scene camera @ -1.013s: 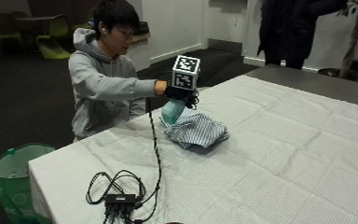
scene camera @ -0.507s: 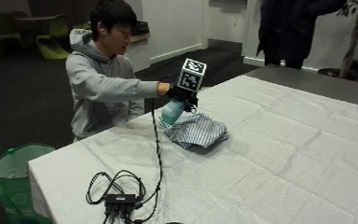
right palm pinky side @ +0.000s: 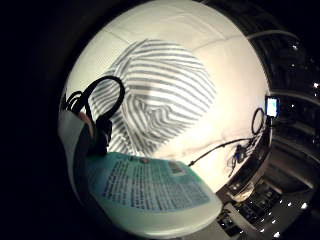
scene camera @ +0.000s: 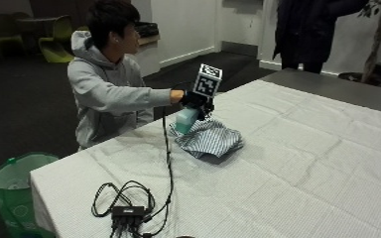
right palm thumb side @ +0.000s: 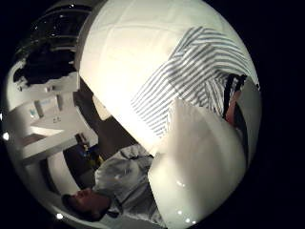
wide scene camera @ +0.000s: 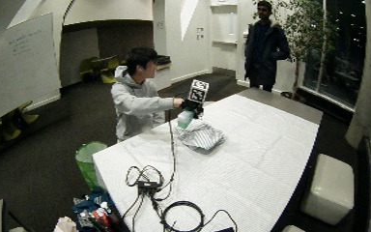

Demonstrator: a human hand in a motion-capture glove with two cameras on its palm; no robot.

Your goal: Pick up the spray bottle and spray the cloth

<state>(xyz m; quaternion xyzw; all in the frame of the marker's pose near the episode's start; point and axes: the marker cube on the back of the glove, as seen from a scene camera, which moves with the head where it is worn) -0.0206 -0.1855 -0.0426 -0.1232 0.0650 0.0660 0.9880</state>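
Already my right hand (scene camera: 194,100) had its fingers clamped round the spray bottle (scene camera: 186,120), held just above the striped cloth (scene camera: 210,139) on the tabletop (scene camera: 296,168); it looked light, rigid, slick plastic, best held near its neck.

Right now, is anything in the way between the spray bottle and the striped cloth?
Nothing visible. The gloved right hand holds the spray bottle just above the striped cloth on the white table, with open space between them.
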